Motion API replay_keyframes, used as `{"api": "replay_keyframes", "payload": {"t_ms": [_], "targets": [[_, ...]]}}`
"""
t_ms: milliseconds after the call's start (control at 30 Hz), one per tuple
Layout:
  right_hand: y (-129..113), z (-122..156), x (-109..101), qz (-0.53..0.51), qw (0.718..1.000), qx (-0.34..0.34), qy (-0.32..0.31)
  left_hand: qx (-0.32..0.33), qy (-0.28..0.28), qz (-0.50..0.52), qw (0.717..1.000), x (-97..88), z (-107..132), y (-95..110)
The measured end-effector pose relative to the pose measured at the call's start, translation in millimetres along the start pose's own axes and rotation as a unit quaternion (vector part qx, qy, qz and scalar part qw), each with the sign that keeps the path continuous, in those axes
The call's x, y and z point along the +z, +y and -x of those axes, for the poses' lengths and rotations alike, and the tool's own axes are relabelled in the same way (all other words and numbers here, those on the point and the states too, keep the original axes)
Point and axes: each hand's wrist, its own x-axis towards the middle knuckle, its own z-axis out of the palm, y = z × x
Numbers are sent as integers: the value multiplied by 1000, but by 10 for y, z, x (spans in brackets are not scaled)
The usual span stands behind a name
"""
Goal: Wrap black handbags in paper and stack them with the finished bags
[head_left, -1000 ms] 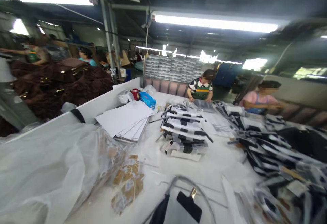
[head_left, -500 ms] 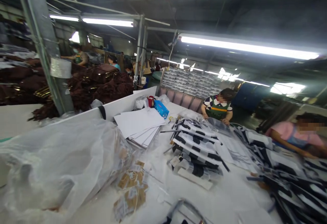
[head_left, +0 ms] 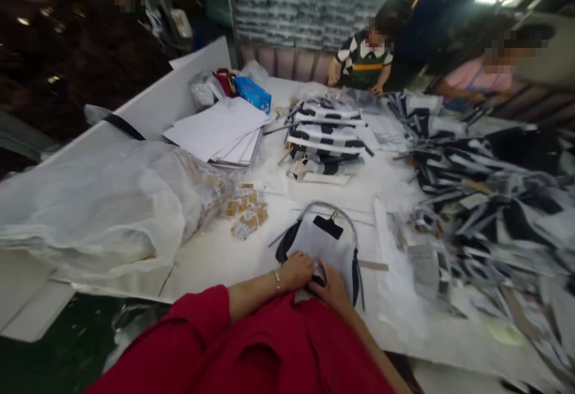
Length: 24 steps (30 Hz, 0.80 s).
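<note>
A handbag [head_left: 305, 235] lies on the white worktable [head_left: 202, 262] right in front of me. It has a pale grey middle, black sides, an arched strap and a black tab with a gold-coloured clasp. My left hand [head_left: 297, 269], a bracelet at its wrist, is closed on the bag's near part, fingers curled. Close beside it, my right hand [head_left: 333, 287] grips the same part from the right. Between the two hands shows a small dark patch [head_left: 319, 272] that I cannot make out clearly. The bag's near edge is hidden by my hands and red sleeves.
Clear plastic sheeting [head_left: 121, 202] covers the left side, beside small brown packets [head_left: 249, 217]. White sheets [head_left: 215, 127] and a blue box [head_left: 252, 93] lie farther back. Black-and-white bags [head_left: 327, 136] are stacked ahead; more pieces [head_left: 494, 202] heap at right. Two people work across the table.
My view has tilted down, so the table's near edge, both my hands and the whole handbag now show. Earlier only the top of its strap was visible at the bottom.
</note>
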Motion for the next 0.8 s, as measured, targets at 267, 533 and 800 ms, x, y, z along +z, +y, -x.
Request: {"api": "replay_keyframes", "payload": {"t_ms": [267,533,800], "targets": [[88,-138,-301,-286,946,111,-110,41,41,39,998,53,205,-137],[-306,-283,-164,97,988,102,-60,31,4,44,999,17,84,-180],[-552,-356,-227,250,960,64,-106,-34,-23,152,988,-102,100,-150]]}}
